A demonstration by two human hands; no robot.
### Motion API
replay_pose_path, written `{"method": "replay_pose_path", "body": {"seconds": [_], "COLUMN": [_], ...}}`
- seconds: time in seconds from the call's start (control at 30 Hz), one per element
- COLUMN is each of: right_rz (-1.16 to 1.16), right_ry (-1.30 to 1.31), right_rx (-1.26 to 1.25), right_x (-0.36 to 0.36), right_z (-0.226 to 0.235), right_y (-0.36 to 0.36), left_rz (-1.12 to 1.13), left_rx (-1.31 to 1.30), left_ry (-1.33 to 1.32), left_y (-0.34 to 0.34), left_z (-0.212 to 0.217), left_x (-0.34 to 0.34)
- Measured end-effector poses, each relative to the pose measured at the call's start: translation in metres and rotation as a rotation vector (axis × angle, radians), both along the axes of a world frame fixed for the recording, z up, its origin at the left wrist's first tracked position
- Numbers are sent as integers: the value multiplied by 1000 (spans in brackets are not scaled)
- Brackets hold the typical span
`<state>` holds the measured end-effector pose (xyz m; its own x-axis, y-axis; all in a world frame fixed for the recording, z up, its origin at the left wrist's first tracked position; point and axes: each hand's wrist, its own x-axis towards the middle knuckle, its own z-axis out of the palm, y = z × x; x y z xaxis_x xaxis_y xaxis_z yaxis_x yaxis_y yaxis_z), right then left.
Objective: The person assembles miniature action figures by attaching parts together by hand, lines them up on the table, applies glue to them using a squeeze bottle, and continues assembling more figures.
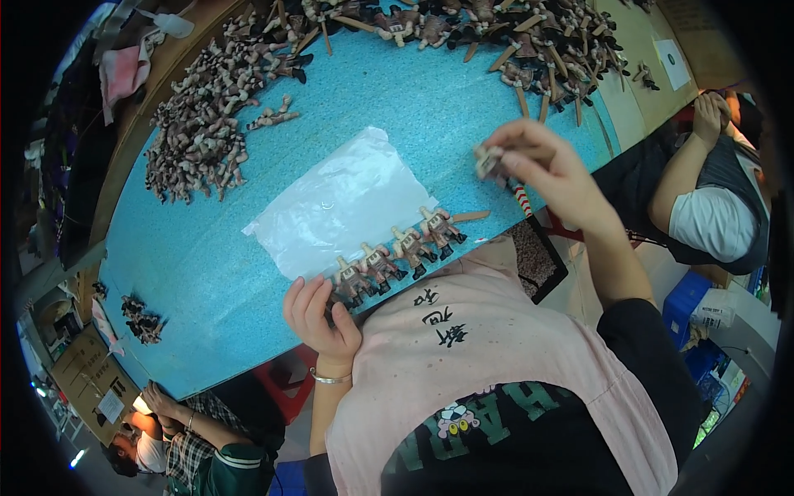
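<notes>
Now, four figurines [397, 255] in a row on plastic bag [339, 211], left hand [318, 314] gripping one, right hand [538, 165] pinching another small piece [488, 161].

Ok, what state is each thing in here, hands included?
Left hand: fingers curled on a toy figure at the table edge.
Right hand: raised, pinching a small figure.
Plastic bag: flat on the blue table.
Row of four figures: lying side by side.
Figure heap: loose pile.

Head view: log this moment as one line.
left hand: on figure row | right hand: holds small figure | plastic bag: flat on table
</notes>
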<state>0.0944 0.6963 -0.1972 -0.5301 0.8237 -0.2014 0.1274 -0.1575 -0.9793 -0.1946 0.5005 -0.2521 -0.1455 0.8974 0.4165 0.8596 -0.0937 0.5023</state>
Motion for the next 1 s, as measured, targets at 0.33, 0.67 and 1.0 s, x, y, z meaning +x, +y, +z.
{"method": "replay_pose_path", "body": {"seconds": [0.33, 0.67, 1.0], "right_rz": [-27, -81, -164], "right_ry": [-344, -441, -952], "right_rx": [-2, 631, 1190], "right_x": [-12, 0, -1], "right_z": [-10, -17, -34], "right_y": [-30, -22, 68], "left_rz": [4, -16, -7], "left_rx": [8, 33, 24], "left_ry": [2, 19, 32], "left_y": [2, 0, -1], "left_z": [-1, -1, 0], "left_x": [1, -1, 0]}}
